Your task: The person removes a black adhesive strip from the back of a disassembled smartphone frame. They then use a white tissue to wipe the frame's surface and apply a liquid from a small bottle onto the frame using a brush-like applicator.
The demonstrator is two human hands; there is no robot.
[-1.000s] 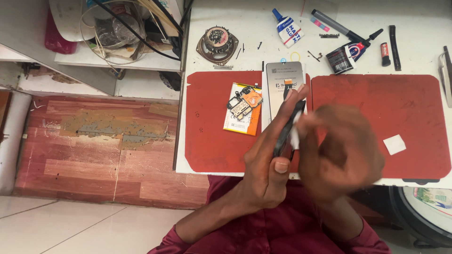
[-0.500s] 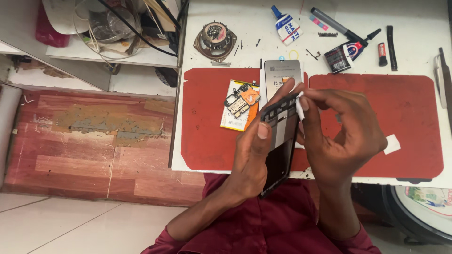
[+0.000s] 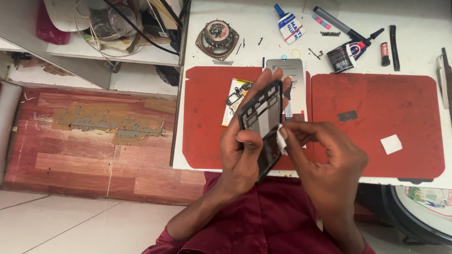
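Phone frame (image 3: 261, 124), dark, stripped and open-faced, is held tilted above the near edge of the left red mat (image 3: 207, 117). Head view only. Left hand (image 3: 245, 150) is closed round the frame's lower left side, thumb across its face, fingertips showing over the top edge. Right hand (image 3: 325, 160) is pinched shut on a small white pad (image 3: 281, 139), pressed to the frame's right edge.

Relative to the frame: a grey phone panel (image 3: 291, 80) lies flat just behind it on the worktop (image 3: 414, 47), partly hidden; a yellow card with small loose parts (image 3: 234, 96) sits just left of it. Farther back are a round speaker (image 3: 217, 37) and a glue bottle with blue cap (image 3: 288, 26); back right, a black tube (image 3: 351, 51). On the right red mat (image 3: 376, 122), well right of the frame, is a white square (image 3: 391, 144).

Risks, as I judge them: the frame is gripped on one side only, so hard rubbing could twist it or slip it onto the mat; a knock could scatter the loose parts.

Containers: clear round tub (image 3: 106, 23) on the shelf (image 3: 117, 54) far left of the frame, holding tangled wires and scraps; exact contents unclear.
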